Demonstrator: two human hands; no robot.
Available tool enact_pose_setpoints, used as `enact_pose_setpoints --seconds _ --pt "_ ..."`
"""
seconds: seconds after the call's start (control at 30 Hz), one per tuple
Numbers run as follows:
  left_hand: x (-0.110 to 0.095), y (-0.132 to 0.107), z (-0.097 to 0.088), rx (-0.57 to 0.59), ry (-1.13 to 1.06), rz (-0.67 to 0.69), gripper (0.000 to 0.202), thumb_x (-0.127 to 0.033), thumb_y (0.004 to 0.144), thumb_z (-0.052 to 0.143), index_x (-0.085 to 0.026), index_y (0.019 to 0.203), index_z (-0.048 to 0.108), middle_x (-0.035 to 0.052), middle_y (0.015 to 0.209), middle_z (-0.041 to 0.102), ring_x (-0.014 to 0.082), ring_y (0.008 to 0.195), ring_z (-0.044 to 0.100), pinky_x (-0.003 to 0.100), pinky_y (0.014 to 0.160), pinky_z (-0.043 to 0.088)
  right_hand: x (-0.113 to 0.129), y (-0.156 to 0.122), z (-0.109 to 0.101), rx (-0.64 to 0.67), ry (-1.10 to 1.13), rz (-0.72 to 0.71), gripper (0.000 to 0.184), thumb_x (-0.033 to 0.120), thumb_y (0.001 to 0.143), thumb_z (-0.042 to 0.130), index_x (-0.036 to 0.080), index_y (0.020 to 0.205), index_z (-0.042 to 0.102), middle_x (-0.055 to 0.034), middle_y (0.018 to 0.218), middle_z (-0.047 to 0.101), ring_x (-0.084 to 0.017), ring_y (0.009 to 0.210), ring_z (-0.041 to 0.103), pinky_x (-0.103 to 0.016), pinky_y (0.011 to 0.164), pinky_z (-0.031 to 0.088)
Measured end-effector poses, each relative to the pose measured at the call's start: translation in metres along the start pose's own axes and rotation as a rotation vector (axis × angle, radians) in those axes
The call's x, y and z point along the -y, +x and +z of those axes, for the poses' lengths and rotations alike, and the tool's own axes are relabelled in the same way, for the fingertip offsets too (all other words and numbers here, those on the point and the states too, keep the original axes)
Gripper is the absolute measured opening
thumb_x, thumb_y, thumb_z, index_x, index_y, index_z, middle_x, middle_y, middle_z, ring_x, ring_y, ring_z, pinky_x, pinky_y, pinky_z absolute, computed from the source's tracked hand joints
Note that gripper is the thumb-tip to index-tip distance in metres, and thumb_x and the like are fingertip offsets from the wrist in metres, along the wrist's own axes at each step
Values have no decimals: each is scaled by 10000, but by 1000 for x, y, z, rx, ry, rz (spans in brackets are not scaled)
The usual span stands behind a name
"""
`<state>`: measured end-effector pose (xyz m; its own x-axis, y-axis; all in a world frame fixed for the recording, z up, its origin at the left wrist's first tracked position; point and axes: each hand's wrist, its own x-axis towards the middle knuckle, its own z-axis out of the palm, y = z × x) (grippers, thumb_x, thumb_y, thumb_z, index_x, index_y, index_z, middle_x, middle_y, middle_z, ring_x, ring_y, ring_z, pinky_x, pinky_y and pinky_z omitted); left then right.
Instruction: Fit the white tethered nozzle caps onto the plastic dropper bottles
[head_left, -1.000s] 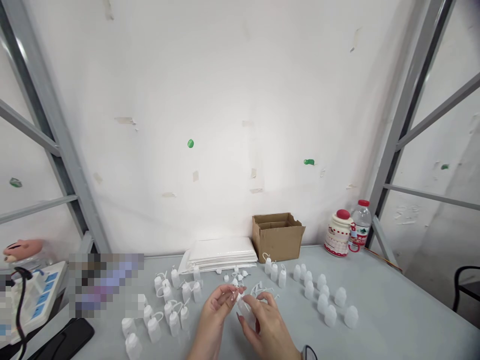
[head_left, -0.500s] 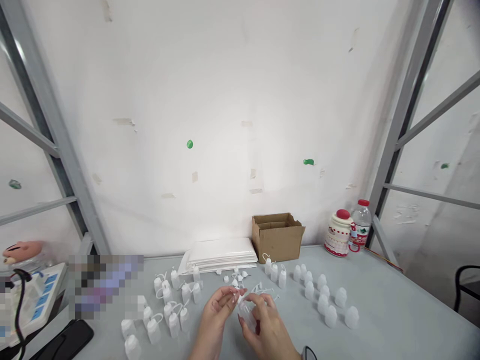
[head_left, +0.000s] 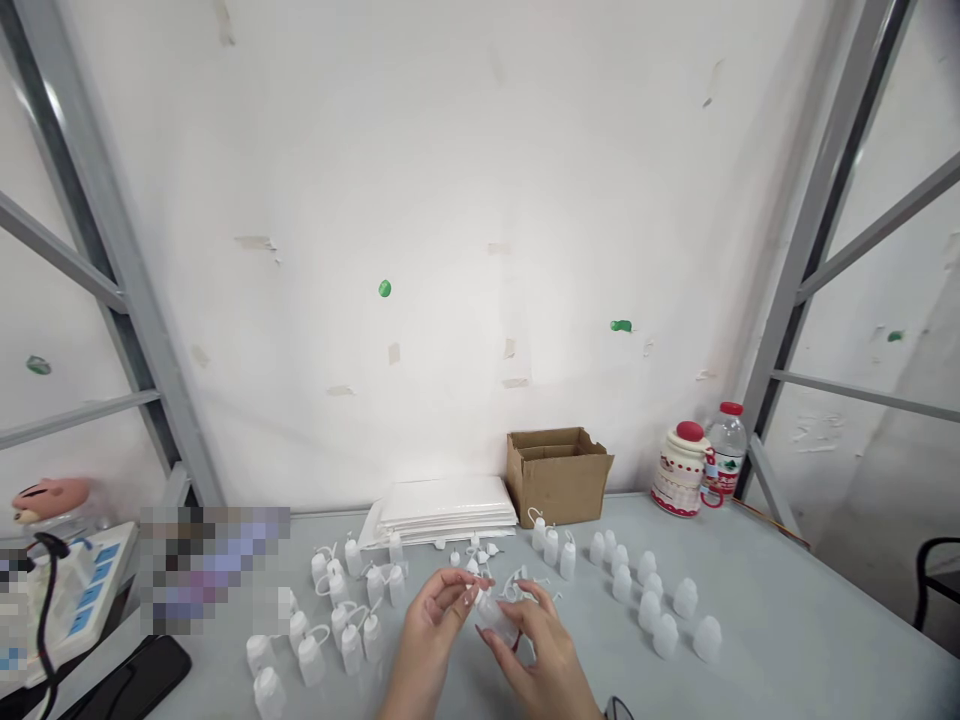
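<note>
Grey worktop [head_left: 795, 630] meets a scuffed white wall [head_left: 450, 150] in my head view, with grey metal posts [head_left: 142, 335] on both sides. At the middle front, the left hand [head_left: 429, 630] has its grip pinched together on a white top [head_left: 477, 592] at the mouth of a small translucent bottle [head_left: 496, 620]; the right hand [head_left: 541, 642] clamps the tilted bottle's body between thumb and fingers. I can't fairly tell whether the top is seated, as fingertips partly cover it. Just beyond the hands I see loose strap pieces [head_left: 516, 576] and small white nozzles [head_left: 492, 550]. Leftward stand many strapped bottles [head_left: 310, 662]; rightward, domed translucent bottles [head_left: 665, 637]. Farther back, a cardboard box [head_left: 562, 492] stands beside stacked white sheets [head_left: 446, 505], and a red-lidded jar [head_left: 679, 475] beside a clear bottle [head_left: 726, 438].
</note>
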<state>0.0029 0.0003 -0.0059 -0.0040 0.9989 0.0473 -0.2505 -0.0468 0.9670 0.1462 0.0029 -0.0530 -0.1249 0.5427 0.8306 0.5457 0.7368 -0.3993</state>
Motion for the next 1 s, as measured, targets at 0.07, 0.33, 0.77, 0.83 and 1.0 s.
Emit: enact_pose_setpoints --seconds 0.07,0.33,0.77,0.83,1.0 --pt "0 0 0 11 -3 -1 260 -410 619 686 -193 725 591 88 830 732 250 892 623 348 803 426 0 0 1 66 137 161 99 287 766 595 220 828 555 1 596 620 -178 588 614 -355 734 499" --pt "-2 5 -3 33 57 58 208 -377 630 679 -194 697 609 87 860 728 249 920 623 341 829 437 10 24 0 370 1070 1006 453 596 609 639 159 603 518 7 505 565 -67 407 443 -197 443 328" --pt "13 11 -10 -110 -63 -119 271 -359 512 752 -170 686 664 97 837 747 270 884 653 380 852 454 -1 21 8 379 802 1086 661 677 429 669 170 823 507 45 463 578 -78 357 421 -203 385 306" --pt "12 11 -10 -123 -65 -140 259 -345 518 747 -167 689 667 101 851 746 274 890 651 384 855 453 0 20 8 345 776 1051 651 644 393 710 182 798 496 39 502 590 -102 419 473 -219 408 374" --pt "2 9 -10 -103 -31 -134 229 -334 515 743 -174 661 668 95 854 747 280 922 642 399 899 422 3 18 5 383 856 1016 522 639 496 672 190 662 463 -2 537 635 -93 390 478 -211 397 368"
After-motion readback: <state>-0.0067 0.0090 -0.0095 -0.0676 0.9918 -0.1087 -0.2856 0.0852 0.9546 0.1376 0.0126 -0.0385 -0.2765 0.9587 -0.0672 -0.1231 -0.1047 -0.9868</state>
